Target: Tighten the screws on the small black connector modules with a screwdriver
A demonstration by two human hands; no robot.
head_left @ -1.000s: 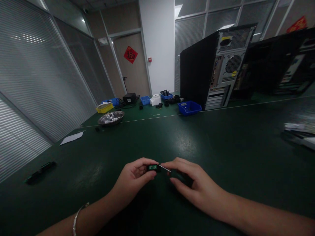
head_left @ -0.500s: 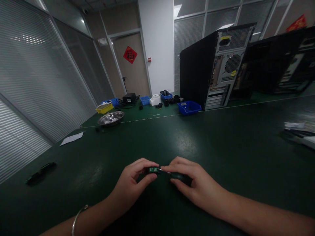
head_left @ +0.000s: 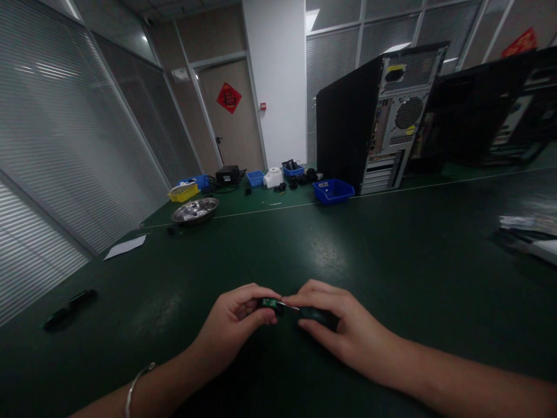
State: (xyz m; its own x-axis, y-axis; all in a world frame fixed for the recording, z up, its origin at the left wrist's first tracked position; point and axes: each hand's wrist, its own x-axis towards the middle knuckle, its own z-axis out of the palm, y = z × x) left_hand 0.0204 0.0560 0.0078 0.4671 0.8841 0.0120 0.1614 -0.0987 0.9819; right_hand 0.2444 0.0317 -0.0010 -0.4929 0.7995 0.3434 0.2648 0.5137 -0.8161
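Observation:
Between thumb and fingers my left hand (head_left: 241, 316) pinches a small black part with a green circuit board (head_left: 270, 303) showing on its face. My right hand (head_left: 333, 313) is closed round the dark handle of a screwdriver (head_left: 314, 314). Its thin metal shaft points left and its tip meets the right end of the small part, close to my left fingertips. My right forefinger lies along the shaft. The exact contact of the tip is too small to make out.
Far left on the green table (head_left: 261, 249) lie dark green-and-black pieces (head_left: 69, 309) and a white paper (head_left: 125, 248). Farther back stand a metal bowl (head_left: 195, 211), a yellow tray (head_left: 183, 192), a blue bin (head_left: 333, 191) and a computer tower (head_left: 348, 128). Papers (head_left: 526, 224) lie at the right.
The small part in my left hand has tilted slightly and shifted a little left. My right hand has moved slightly left with the screwdriver, still against the part.

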